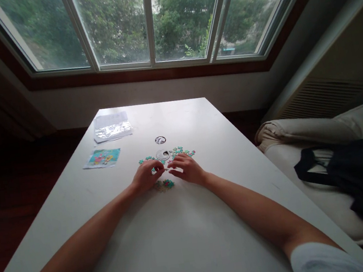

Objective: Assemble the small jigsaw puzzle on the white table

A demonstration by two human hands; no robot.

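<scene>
Small jigsaw puzzle pieces, mostly green with some pink, lie in loose groups about my hands on the white table. My left hand is closed in a pinch, with a tiny puzzle piece at its fingertips. Facing it from the right, my right hand has thumb and fingers apart, close to that piece. One cluster of puzzle pieces spreads beyond my right hand; another pile sits on the near side, between the wrists. Further pieces beyond my left hand are partly covered by it.
Just past the hands lies a round clear-and-dark disc, with a similar disc behind it. To the left are a colourful picture sheet and a clear plastic packet. A pale sofa with a dark bag stands right of the table.
</scene>
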